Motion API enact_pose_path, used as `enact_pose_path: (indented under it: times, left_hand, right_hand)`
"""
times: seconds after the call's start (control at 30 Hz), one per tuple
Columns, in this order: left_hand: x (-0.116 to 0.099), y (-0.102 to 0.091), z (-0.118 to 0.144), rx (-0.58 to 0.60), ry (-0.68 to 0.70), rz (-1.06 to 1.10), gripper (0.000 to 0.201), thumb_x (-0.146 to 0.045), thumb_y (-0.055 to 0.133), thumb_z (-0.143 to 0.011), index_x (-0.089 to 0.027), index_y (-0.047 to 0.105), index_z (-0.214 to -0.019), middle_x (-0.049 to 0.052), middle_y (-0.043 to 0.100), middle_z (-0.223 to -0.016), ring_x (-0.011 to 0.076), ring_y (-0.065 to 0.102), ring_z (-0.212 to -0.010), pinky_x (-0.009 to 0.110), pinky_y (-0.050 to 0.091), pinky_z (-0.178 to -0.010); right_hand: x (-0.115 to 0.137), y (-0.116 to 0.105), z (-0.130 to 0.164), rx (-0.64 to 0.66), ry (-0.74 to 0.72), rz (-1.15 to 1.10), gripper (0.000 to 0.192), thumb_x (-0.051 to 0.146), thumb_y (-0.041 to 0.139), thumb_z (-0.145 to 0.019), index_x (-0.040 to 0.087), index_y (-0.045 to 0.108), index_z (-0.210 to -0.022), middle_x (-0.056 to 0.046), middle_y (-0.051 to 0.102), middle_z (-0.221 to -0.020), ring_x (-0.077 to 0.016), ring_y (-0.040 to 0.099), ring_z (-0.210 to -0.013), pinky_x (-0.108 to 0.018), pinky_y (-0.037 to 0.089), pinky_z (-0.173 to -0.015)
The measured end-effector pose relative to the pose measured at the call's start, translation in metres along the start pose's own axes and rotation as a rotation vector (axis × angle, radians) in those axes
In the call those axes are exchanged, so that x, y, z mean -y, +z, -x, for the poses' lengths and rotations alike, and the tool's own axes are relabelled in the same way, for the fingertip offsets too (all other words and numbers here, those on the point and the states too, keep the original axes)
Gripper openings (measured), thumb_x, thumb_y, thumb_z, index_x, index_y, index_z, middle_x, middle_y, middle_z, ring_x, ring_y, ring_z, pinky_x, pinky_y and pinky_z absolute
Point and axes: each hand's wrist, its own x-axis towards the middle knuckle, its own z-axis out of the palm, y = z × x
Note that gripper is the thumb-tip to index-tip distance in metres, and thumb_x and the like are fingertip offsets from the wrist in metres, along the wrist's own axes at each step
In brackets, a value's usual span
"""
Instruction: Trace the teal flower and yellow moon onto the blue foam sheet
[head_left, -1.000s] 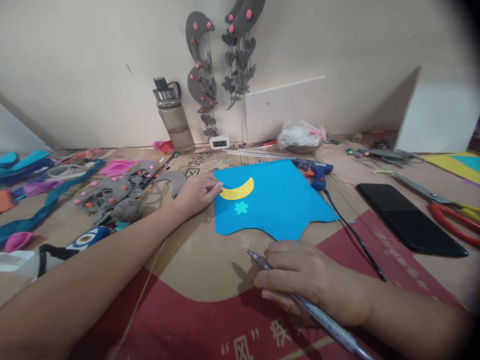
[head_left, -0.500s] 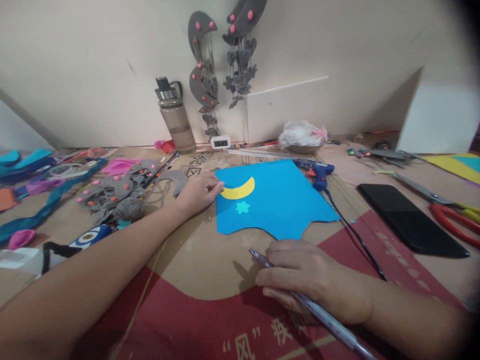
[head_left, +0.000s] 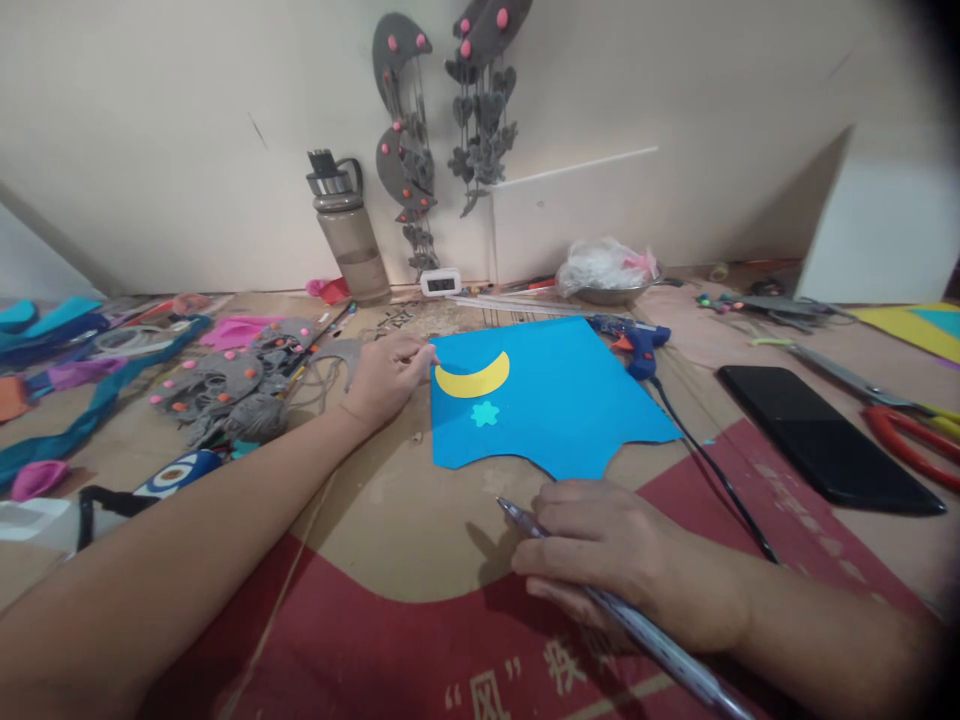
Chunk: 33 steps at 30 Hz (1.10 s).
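At the middle of the cardboard-covered table [head_left: 390, 520] lies a blue sheet [head_left: 555, 400], flat, its near edge cut in a scalloped line. On its far-left part rests a yellow crescent [head_left: 472, 380], with a small teal star [head_left: 485, 413] just near of it; whether either is fixed down cannot be told.

The left hand [head_left: 386, 375] sits at the sheet's left edge, fingers loosely curled, fingertips just beside the crescent's left tip; contact is not clear. The right hand [head_left: 622, 560] rests just near of the sheet, closed around a pen [head_left: 637, 630] whose tip points far-left.

Risks, as judged:
- If the crescent is loose, a nudge from the left fingertips would shift it off position or against the star.
- The pen tip lies close to the sheet's near edge; a slip would leave a stray mark on it.
- The glue gun [head_left: 634, 345] lies at the sheet's far-right corner, its cord [head_left: 712, 470] running beside the right forearm; a snag would drag the gun onto the sheet.
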Motion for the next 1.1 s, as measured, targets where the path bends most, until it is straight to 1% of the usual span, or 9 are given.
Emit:
enact_pose_path:
  times: [0.13,0.23,0.3,0.37,0.5,0.7,0.87,1.1]
  left_hand:
    - [-0.0050,0.0026,0.0028,0.122,0.120,0.023,0.033,-0.032,0.048,-0.095,-0.019,0.075,-0.081,0.005,0.074,-0.092,0.0175,0.067,-0.089,0.028,0.051,-0.084]
    - [-0.0036,0.0055,0.0030,0.231,0.207,0.030,0.031,-0.035,0.049,-0.096,-0.021,0.075,-0.085,0.003,0.073,-0.098,0.0174,0.065,-0.092,0.029,0.050,-0.088]
    - [-0.0015,0.0069,0.0024,0.286,0.245,0.026,0.030,-0.036,0.050,-0.096,-0.022,0.074,-0.085,0.003,0.072,-0.100,0.0180,0.065,-0.093,0.031,0.050,-0.090]
    - [0.0001,0.0075,0.0019,0.315,0.261,0.022,0.031,-0.038,0.049,-0.096,-0.023,0.074,-0.085,0.003,0.072,-0.100,0.0185,0.064,-0.093,0.032,0.049,-0.090]
    - [-0.0004,0.0065,0.0022,0.316,0.249,0.023,0.032,-0.038,0.049,-0.096,-0.022,0.074,-0.083,0.004,0.071,-0.099,0.0182,0.064,-0.092,0.032,0.050,-0.088]
    - [-0.0035,0.0036,0.0025,0.238,0.158,0.019,0.036,-0.037,0.045,-0.096,-0.020,0.074,-0.085,0.006,0.072,-0.096,0.0183,0.065,-0.090,0.031,0.051,-0.087]
    - [-0.0041,0.0034,0.0019,0.291,0.159,0.014,0.036,-0.038,0.047,-0.095,-0.020,0.073,-0.077,0.005,0.073,-0.091,0.0179,0.066,-0.088,0.029,0.050,-0.083]
    - [-0.0039,0.0037,0.0005,0.323,0.166,0.027,0.037,-0.038,0.046,-0.095,-0.021,0.072,-0.076,0.004,0.073,-0.090,0.0178,0.066,-0.087,0.029,0.049,-0.081]
  right_hand:
    - [0.0012,-0.0008,-0.0005,0.003,0.001,0.002,0.026,0.024,0.047,-0.097,0.014,0.069,-0.088,-0.005,0.062,-0.070,-0.0166,0.050,-0.067,-0.029,0.037,-0.060]
    - [0.0018,-0.0004,-0.0004,0.016,0.013,0.011,0.026,0.024,0.047,-0.097,0.015,0.069,-0.086,-0.005,0.061,-0.070,-0.0166,0.050,-0.067,-0.029,0.037,-0.059]
    - [0.0016,0.0004,-0.0001,0.016,0.017,0.017,0.026,0.024,0.047,-0.097,0.015,0.069,-0.086,-0.004,0.062,-0.070,-0.0164,0.051,-0.067,-0.029,0.037,-0.059]
    - [0.0010,0.0012,0.0003,0.009,0.013,0.019,0.025,0.024,0.047,-0.097,0.016,0.068,-0.087,-0.004,0.062,-0.071,-0.0161,0.051,-0.067,-0.029,0.038,-0.060]
    - [0.0003,0.0010,-0.0001,0.008,0.009,0.028,0.026,0.025,0.046,-0.098,0.016,0.067,-0.087,-0.004,0.061,-0.070,-0.0158,0.051,-0.067,-0.028,0.037,-0.060]
    - [0.0006,0.0001,-0.0004,0.003,0.003,0.035,0.026,0.025,0.046,-0.099,0.016,0.067,-0.087,-0.004,0.060,-0.070,-0.0149,0.050,-0.066,-0.027,0.035,-0.059]
    - [0.0004,0.0009,0.0003,0.011,0.003,0.036,0.026,0.025,0.045,-0.098,0.016,0.067,-0.087,-0.004,0.061,-0.069,-0.0155,0.050,-0.066,-0.028,0.034,-0.058]
    - [0.0001,0.0002,0.0009,0.005,0.003,0.019,0.028,0.025,0.045,-0.099,0.015,0.068,-0.088,-0.005,0.062,-0.070,-0.0162,0.051,-0.066,-0.029,0.037,-0.058]
